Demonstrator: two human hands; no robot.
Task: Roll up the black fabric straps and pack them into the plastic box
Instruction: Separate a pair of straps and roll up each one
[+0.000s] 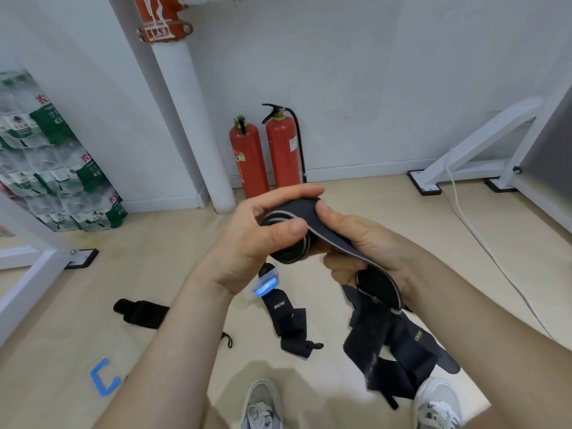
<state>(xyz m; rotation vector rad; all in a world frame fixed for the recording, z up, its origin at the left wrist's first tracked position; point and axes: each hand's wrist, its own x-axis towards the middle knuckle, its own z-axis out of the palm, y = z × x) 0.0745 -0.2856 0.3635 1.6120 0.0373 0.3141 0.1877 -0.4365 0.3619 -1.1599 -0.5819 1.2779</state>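
Note:
A black fabric strap (297,215) with a grey edge is partly coiled into a roll at chest height. My left hand (257,236) grips the roll, thumb across its front. My right hand (356,243) holds the loose part of the same strap, thumb pressed on top, and its tail (402,345) hangs down toward the floor. On the floor lie another black strap (288,317) with white lettering and a dark rolled bundle (139,311). A clear plastic box with blue trim (266,283) shows below my left wrist, mostly hidden.
Two red fire extinguishers (266,153) stand against the wall beside a white pipe (192,119). Packs of bottled water (55,168) are stacked at left. A white table frame (476,150) and a cable are at right. A blue clip (103,379) lies on the floor near my shoes (261,404).

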